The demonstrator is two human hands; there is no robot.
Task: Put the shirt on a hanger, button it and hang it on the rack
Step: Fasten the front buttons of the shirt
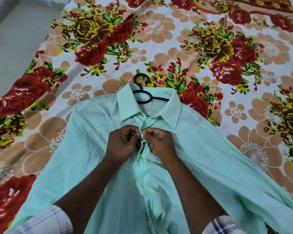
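A pale mint-green long-sleeved shirt of thin, faintly creased cloth (210, 166) lies front-up on a floral bedsheet printed with red, yellow and peach blooms (159, 39). Its sleeves are spread out to either side and its pointed collar (169, 108) stands open at the far end. A black plastic hanger (160, 98) sits inside the shoulders, and its curved hook sticks out past the collar onto the sheet.

The left hand (123, 144) and the right hand (159, 142) meet on the front placket (143, 134) just below the collar. Each has its fingers curled and pinches an edge of the cloth, which bunches into a small ridge between them. Below the hands the front edges lie loosely together in soft folds.

A small white label (149, 103) shows inside the neck, but its print is too small to read. Checked cuffs (46, 220) cover both forearms at the near edge.
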